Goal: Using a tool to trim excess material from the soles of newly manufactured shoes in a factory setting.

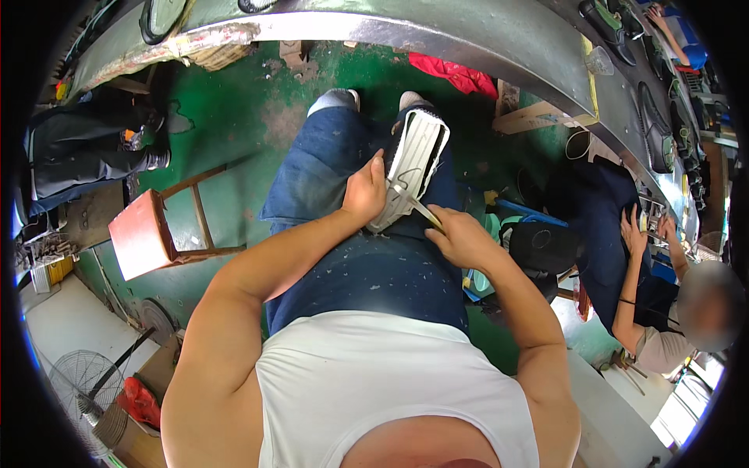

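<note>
A white shoe-shaped piece (pixel 416 144), with long grooves and a raised rim, lies tilted across my lap over the blue denim. My left hand (pixel 367 191) is closed round its near left side, thumb pointing up along the edge. From the right, my right hand (pixel 460 234) grips a slim tool (pixel 424 209) with a pale metallic front and a yellowish handle. The tool's front end meets the middle of the piece, beside a thin dark curved line. Its exact kind cannot be made out. Small pale scraps dot the dark blue cloth over my thighs.
A long metal-edged workbench (pixel 499 43) curves across the front, bearing several dark shoes (pixel 655 129). A reddish stool (pixel 144 234) stands at left, a fan (pixel 86 390) behind it. Red cloth (pixel 452 72) lies under the bench. Another person works at right; another's legs show at left.
</note>
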`<state>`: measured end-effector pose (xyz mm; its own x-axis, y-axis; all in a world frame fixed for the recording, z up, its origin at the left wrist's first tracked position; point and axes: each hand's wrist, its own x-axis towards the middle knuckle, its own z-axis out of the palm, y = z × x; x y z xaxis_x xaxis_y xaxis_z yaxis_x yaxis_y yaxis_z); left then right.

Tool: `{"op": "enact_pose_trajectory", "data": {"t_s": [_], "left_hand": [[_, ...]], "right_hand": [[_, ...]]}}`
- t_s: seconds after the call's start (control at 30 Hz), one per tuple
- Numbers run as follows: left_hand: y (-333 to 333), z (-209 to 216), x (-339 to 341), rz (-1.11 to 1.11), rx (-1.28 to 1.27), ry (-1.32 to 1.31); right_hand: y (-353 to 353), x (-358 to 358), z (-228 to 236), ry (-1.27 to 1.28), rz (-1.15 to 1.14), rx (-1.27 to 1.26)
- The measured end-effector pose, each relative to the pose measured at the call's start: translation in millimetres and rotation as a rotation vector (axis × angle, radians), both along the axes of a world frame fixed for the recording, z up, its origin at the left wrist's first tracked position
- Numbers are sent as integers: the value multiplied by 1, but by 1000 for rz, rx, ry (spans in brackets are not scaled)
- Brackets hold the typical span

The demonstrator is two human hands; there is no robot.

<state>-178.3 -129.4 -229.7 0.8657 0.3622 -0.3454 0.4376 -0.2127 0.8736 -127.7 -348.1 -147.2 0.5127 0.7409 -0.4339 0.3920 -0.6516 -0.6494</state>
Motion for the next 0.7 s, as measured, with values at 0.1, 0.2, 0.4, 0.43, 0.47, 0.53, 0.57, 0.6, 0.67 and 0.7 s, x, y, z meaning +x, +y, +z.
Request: {"op": "enact_pose_trajectory", "data": {"t_s": [0.1,0.2,0.4,0.43,0.47,0.53,0.57,0.6,0.67,0.7], "left_hand": [[-2,-11,-5,-6,68,-117],[-2,-14,-6,-103,177,-256],[8,9,3,-440,345,-255],[11,14,7,-535,393,-183],[13,20,10,-633,438,-110],[15,28,13,-659,441,-56],[16,30,17,-675,446,-11],[17,30,21,-690,452,34],[17,38,25,-702,456,11],[15,53,33,-769,466,96]], "right_hand": [[-3,9,9,-373,42,43],[13,26,6,-560,38,-59],[0,15,-36,-431,-207,70],[-7,19,-34,-318,-201,45],[-13,22,-27,-203,-197,19],[-13,50,-5,453,-357,-147],[-14,58,8,421,-328,-135],[-15,62,13,389,-298,-123],[-1,60,7,128,-347,77],[5,60,4,-141,-384,277]]}}
